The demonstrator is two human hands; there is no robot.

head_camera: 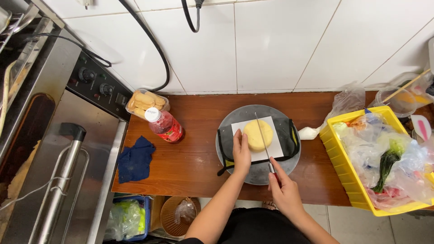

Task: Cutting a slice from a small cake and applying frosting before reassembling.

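Wooden counter [199, 135], white-tiled wall [271, 45], oven [68, 149] alongside.

Kitchen, prob. a small bakery: white tiled wall [271, 45], steel oven [68, 149] w/ knobs at left, wooden desk [199, 153] w/ biscuit tub [147, 103], round cake [258, 134] on turntable [260, 174], yellow crate [343, 171] of bagged ingredients.

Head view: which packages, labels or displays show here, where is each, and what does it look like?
Red bottle: lying left of the round turntable, white cap, red label.
Clear biscuit tub: behind the bottle, holding pale finger biscuits.
Yellow crate: right edge, filled with clear plastic bags.
Oven control panel: far left, dark, with knobs.
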